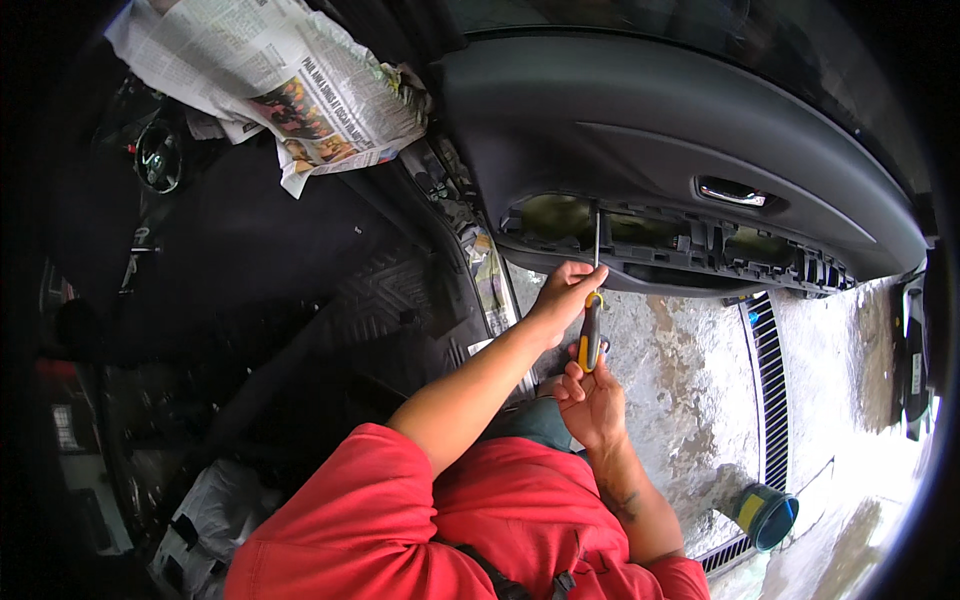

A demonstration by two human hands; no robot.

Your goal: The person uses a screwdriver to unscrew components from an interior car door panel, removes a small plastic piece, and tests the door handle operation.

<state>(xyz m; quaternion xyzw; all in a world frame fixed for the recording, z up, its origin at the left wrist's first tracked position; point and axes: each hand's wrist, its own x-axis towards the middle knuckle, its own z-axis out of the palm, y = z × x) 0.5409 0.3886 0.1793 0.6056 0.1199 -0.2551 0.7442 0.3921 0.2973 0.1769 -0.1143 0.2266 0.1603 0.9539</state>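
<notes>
Yellow-and-grey screwdriver (591, 338) is held, metal shaft (597, 237) pointed at black car door panel (640, 160). Tip contact can't be confirmed. Along panel's lower part, row of cutouts and ribs (700, 240) is exposed.

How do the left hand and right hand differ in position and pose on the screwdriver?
The left hand is at the shaft of the screwdriver, nearer the door panel; the right hand is at the rear end of the handle. The left palm is mostly hidden, while the right palm is turned toward the camera. Both hands are bare and on the same tool.
</notes>
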